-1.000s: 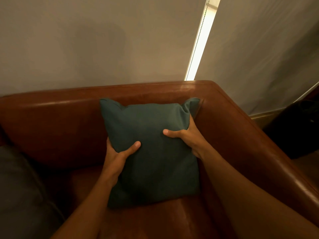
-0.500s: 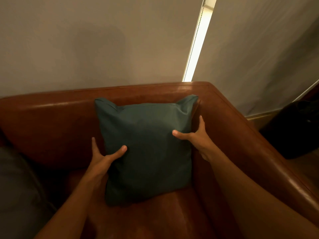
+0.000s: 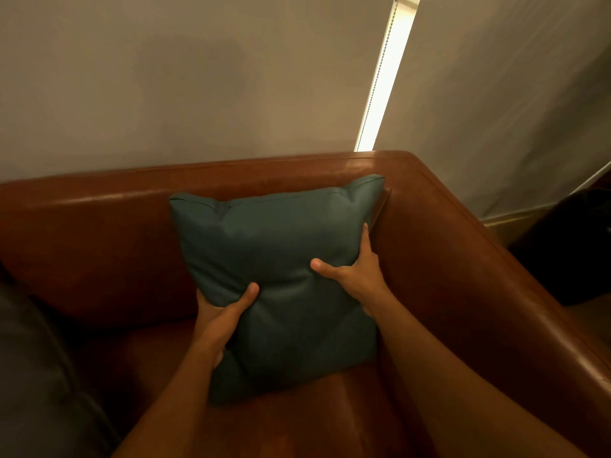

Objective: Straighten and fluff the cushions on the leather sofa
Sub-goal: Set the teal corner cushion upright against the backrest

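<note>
The teal cushion (image 3: 281, 279) stands upright in the corner of the brown leather sofa (image 3: 99, 233). The left hand (image 3: 220, 317) squeezes its left edge, thumb pressed in front. The right hand (image 3: 358, 276) has a closed grip on its right edge

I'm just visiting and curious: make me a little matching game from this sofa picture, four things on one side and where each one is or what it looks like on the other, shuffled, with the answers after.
Things:
1. teal cushion
2. left hand
3. right hand
4. leather sofa

Descriptions:
A. brown and shiny, wrapping round the corner
B. grips the cushion's edge on the armrest side
C. stands upright in the sofa's corner
D. grips the cushion's lower edge on the side away from the armrest

Pairs: 1-C, 2-D, 3-B, 4-A
</note>
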Demonstrator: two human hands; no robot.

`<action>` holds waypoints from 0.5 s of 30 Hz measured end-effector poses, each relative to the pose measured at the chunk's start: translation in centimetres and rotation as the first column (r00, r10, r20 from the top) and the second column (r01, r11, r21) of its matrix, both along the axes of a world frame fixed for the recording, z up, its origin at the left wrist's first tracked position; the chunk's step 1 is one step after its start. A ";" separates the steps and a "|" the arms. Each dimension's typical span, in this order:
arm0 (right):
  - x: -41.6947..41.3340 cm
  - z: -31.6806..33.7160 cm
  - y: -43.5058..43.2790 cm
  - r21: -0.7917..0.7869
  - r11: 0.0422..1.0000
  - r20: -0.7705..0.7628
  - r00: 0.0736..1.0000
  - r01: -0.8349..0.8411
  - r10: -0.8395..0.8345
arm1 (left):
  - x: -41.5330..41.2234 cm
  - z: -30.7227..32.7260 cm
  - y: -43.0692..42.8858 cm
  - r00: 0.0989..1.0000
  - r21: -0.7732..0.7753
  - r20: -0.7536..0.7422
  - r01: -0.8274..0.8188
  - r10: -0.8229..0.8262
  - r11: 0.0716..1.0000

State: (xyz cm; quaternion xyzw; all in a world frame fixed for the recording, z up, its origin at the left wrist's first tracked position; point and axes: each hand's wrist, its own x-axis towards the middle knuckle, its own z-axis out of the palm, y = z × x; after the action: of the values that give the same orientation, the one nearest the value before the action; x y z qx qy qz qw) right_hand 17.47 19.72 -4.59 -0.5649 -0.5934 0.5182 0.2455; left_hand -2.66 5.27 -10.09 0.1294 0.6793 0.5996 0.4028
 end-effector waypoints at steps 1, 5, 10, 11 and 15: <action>-0.4 0.0 0.2 0.012 1.000 0.043 0.999 0.026 -0.026 | -0.3 -0.4 0.5 0.998 -0.021 -0.054 -0.011 0.010 1.000; -1.4 0.0 1.0 0.010 0.995 0.181 0.979 0.096 -0.096 | -1.5 -1.0 2.2 0.978 -0.194 -0.199 0.018 -0.057 0.981; -1.4 1.2 0.6 0.023 0.999 0.330 0.943 0.035 -0.040 | -3.3 -1.3 1.1 0.928 -0.369 -0.299 0.104 -0.224 0.924; -1.2 1.6 0.5 0.043 0.999 0.362 0.932 0.003 -0.018 | -3.9 -1.0 0.8 0.908 -0.416 -0.319 0.124 -0.273 0.901; -0.6 3.6 0.2 0.124 0.986 0.411 0.910 -0.110 0.050 | -6.3 1.2 -0.6 0.791 -0.531 -0.405 0.204 -0.458 0.823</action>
State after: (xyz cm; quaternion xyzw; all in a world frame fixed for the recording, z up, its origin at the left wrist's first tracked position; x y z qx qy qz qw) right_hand 16.82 19.92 -1.03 -0.6163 -0.6898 0.3550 0.1356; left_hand -8.91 4.65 -8.86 0.3063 0.8489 0.2813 0.3261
